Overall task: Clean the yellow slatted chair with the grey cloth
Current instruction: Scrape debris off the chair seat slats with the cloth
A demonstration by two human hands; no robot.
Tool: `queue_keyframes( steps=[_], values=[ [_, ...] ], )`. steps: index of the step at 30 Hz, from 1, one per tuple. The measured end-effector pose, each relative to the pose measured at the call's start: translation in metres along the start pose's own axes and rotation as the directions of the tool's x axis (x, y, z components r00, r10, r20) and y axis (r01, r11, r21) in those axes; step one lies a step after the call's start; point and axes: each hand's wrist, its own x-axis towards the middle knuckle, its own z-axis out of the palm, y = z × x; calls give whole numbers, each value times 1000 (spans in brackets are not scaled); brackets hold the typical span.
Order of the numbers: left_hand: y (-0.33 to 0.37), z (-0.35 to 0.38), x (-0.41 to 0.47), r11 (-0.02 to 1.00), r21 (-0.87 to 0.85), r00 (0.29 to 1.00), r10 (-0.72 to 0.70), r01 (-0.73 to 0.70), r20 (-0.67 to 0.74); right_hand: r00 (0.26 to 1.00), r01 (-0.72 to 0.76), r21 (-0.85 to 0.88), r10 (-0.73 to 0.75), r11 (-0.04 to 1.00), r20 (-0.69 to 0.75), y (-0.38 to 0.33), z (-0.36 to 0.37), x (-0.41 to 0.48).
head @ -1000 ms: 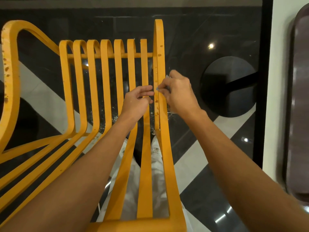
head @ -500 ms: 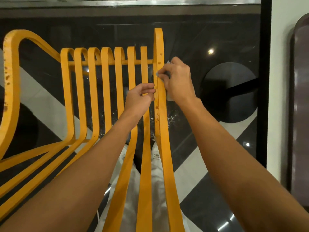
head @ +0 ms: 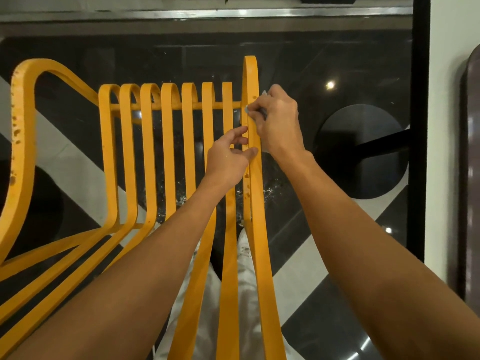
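Observation:
The yellow slatted chair (head: 168,157) fills the left and middle of the view, seen from above, with brown specks on its outer rails. My right hand (head: 279,120) pinches a small grey cloth (head: 263,94) against the rightmost rail, close to the cross bar; only small bits of cloth show at the fingertips. My left hand (head: 228,157) holds the same rail just below, thumb and fingers on it. White trousers show between the slats beneath.
A glossy black floor with white diagonal bands (head: 298,271) lies under the chair. A round black table base (head: 363,152) sits to the right. A black frame edge (head: 418,126) and a white wall stand further right, with a dark rounded panel (head: 471,178) at the edge.
My right hand has slid with the cloth further up the rightmost rail to the cross bar. My left hand stays lower on the same rail.

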Motion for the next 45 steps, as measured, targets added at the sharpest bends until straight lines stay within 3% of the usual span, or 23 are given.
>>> queue_keyframes(
  steps=[4,11,17,26,33,40,45],
  values=[
    [-3,0,2,1000,-19,1000,4,-3,12,998,45,9,-46,999,53,10,-5,-20],
    [-8,0,8,999,-43,1000,-19,19,6,998,13,-30,-14,999,-57,2,5,27],
    [-7,-1,7,999,-38,1000,-3,4,20,996,85,-17,-85,996,-3,7,0,-25],
    [-6,-3,9,999,-34,999,-25,26,30,990,17,-5,-17,1000,-139,7,12,38],
    [-5,-4,10,999,-30,999,-19,19,30,997,54,20,-53,998,-54,10,6,-20],
    [1,0,21,998,-63,1000,-9,7,-18,988,11,5,-10,1000,-154,8,12,61],
    [13,-1,32,998,-65,999,6,-9,-45,994,15,-9,-16,1000,-109,6,8,51]
  ],
)
